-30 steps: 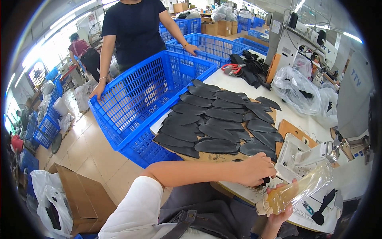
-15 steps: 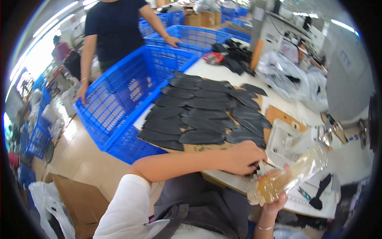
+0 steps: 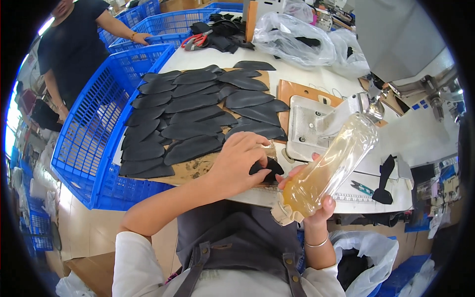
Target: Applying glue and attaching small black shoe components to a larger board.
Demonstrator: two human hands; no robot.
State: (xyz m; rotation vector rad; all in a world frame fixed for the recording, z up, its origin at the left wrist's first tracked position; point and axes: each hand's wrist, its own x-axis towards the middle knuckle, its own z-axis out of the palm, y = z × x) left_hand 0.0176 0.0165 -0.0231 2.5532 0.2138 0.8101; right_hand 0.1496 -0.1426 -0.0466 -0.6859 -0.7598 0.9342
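Note:
My right hand grips a clear plastic bottle that lies tilted, its crumpled tan end low on the left and yellowish stuff inside near that end. Just left of it, my left hand curls its thumb and fingers round a small black object, partly hidden; its kind is unclear. A shiny tan patch shows by the fingertips. Beyond my left hand, dark leaf-shaped pieces overlap in rows on a brown board on the white table.
A sewing machine stands right of the pieces. Teal snips and a black strip lie to the right. Plastic bags and red-handled scissors are at the back. A person holds a blue crate at left.
My view has swung to the right and down, so the table and crate appear farther left. My left hand has drawn away from the bottle's side; my right hand still holds the bottle.

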